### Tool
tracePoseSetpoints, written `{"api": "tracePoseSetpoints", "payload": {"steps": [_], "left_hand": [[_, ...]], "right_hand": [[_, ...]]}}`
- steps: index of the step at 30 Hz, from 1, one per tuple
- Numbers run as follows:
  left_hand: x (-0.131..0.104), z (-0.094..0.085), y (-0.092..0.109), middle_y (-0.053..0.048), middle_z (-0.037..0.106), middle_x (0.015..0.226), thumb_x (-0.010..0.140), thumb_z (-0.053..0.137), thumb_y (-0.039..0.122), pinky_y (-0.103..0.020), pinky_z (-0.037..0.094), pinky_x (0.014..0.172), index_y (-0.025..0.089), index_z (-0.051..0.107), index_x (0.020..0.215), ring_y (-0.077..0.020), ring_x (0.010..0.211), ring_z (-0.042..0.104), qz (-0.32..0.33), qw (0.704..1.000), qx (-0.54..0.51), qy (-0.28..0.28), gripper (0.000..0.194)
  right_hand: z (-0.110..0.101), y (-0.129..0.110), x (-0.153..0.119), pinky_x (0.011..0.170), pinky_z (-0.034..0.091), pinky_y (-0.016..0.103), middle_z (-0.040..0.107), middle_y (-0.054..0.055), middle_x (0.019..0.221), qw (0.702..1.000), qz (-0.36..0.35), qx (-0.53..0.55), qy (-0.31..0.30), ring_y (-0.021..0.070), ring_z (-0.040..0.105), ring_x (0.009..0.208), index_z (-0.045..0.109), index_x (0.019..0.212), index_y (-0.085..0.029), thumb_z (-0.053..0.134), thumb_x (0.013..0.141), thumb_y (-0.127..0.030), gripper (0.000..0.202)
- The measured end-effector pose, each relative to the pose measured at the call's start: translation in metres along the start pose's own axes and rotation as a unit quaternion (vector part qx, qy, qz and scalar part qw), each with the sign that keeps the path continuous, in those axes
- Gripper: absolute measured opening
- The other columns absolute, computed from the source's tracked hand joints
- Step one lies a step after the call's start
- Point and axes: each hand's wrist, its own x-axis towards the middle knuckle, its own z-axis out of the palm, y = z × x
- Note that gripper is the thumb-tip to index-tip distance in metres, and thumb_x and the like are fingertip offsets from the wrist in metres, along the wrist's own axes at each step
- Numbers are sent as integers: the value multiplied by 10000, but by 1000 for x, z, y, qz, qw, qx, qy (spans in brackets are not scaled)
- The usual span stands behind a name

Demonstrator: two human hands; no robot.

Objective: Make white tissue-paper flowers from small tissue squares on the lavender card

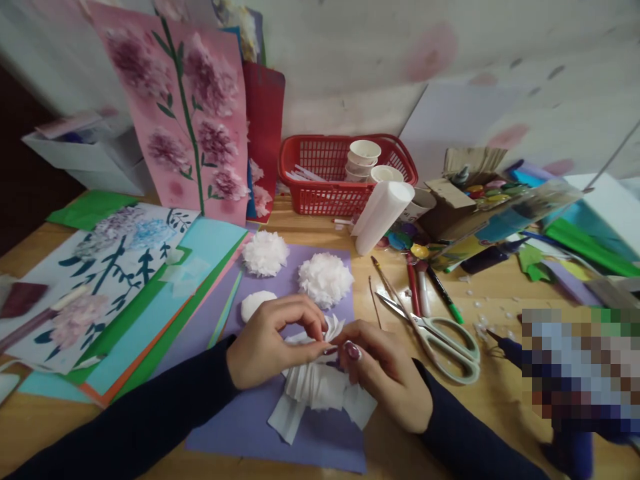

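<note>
A small piece of folded white tissue (pixel 334 327) is pinched between the fingertips of my left hand (pixel 283 337) and my right hand (pixel 385 367), which nearly meet. Beneath them, pleated white tissue strips (pixel 320 387) lie on a purple sheet (pixel 240 427). Two fluffy white paper flowers, one on the left (pixel 265 253) and one on the right (pixel 325 280), sit on the sheet beyond my hands. A round white pad (pixel 256 305) is partly hidden behind my left hand.
Scissors (pixel 445 347), brushes and a green-tipped marker (pixel 445 297) lie to the right. A white roll (pixel 383 217) stands before a red basket (pixel 320 197) with cups. Flower pictures and coloured sheets (pixel 220 233) are at left.
</note>
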Motion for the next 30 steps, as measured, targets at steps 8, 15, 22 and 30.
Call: {"api": "tracePoseSetpoints", "payload": {"steps": [8,15,22,30], "left_hand": [[-3,10,4,-46,677,725,682,743,73,-209,508,659,128,595,614,-114,680,647,85,995,46,36,172],[-7,12,2,-40,752,808,691,715,73,-215,573,703,164,582,752,-145,755,716,-47,996,-66,46,172],[-10,12,5,-10,770,818,725,653,64,-265,579,777,201,553,1020,-163,769,728,-102,993,-45,48,340],[-6,16,8,9,733,743,696,674,102,-245,559,765,181,517,1033,-130,710,698,-126,981,-76,126,380]], "right_hand": [[5,0,-2,463,414,196,521,-8,563,996,55,65,-2,88,492,464,552,743,-151,458,929,-392,318],[4,5,-2,467,406,195,536,-4,565,996,43,76,32,83,493,465,563,717,-146,447,941,-365,334],[4,6,-3,461,395,204,536,-3,574,996,40,64,43,88,488,473,568,732,-147,446,944,-341,313],[1,6,0,584,428,272,564,44,692,997,8,47,62,150,531,631,538,684,-167,472,915,-325,288]]}}
